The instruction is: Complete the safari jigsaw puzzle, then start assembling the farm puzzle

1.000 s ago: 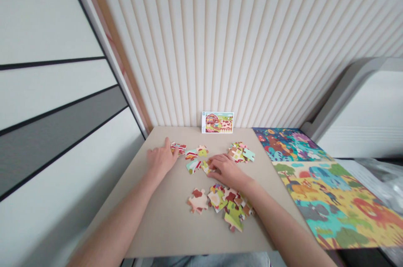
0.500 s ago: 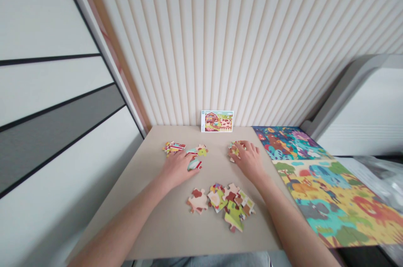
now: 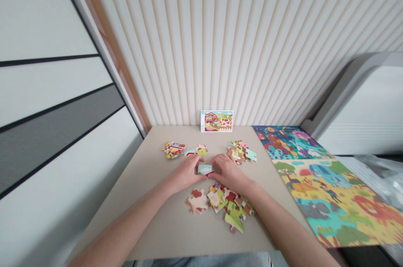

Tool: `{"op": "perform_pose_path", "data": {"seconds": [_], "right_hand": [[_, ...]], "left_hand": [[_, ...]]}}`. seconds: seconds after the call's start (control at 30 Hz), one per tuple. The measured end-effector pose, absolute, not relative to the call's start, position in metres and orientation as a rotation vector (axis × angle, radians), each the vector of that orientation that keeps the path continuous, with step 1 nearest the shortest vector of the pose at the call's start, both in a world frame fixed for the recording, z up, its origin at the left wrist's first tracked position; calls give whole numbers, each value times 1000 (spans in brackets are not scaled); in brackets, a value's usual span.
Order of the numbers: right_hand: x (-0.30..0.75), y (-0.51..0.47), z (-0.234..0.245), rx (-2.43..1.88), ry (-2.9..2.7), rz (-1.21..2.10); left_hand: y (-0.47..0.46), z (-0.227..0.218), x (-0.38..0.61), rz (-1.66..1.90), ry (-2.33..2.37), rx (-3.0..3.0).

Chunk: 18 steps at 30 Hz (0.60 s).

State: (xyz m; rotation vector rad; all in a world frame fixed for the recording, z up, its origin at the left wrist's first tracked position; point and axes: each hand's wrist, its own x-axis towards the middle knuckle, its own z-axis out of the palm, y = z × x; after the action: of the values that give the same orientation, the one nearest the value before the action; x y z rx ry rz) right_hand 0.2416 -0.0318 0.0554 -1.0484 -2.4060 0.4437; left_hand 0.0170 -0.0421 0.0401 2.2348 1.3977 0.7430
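Note:
Between my hands, over the middle of the table, is a pale blue, white and red puzzle piece [image 3: 205, 169]. My left hand [image 3: 186, 173] pinches its left side, and my right hand [image 3: 227, 171] pinches its right side. Just behind my left hand lie joined puzzle pieces [image 3: 197, 150] in pale blue, pink and green. Nearer me spreads a group of loose puzzle pieces [image 3: 234, 216] with green and brown-spotted prints, partly covered by my right hand. A single cow-spotted puzzle piece [image 3: 198, 200] lies at that group's left.
Two piles of puzzle pieces, one at back left [image 3: 174, 150] and one at back right [image 3: 239, 151], flank the middle. A picture card [image 3: 217, 121] leans against the ribbed wall. Two finished puzzles, a dark blue one [image 3: 291, 143] and a yellow one [image 3: 340, 204], lie along the right.
My right hand has left the back-right pile and come left to the piece. My left hand has moved right with that piece. A pale blue piece now shows beside the right pile.

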Motion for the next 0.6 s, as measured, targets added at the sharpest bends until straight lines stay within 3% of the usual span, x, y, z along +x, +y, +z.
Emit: {"op": "perform_pose_path", "data": {"seconds": [0.17,0.33,0.6], "right_hand": [[266,-16,62,-1325,-2167,552],[290,-5,63,-1593,-2077,39],[266,-19,56,-1261,-2307,74]], "left_hand": [[-36,43,6,794,1645,2505],[-32,38,-7,600,1970,2551],[-35,39,2,657,1568,2443]]}}
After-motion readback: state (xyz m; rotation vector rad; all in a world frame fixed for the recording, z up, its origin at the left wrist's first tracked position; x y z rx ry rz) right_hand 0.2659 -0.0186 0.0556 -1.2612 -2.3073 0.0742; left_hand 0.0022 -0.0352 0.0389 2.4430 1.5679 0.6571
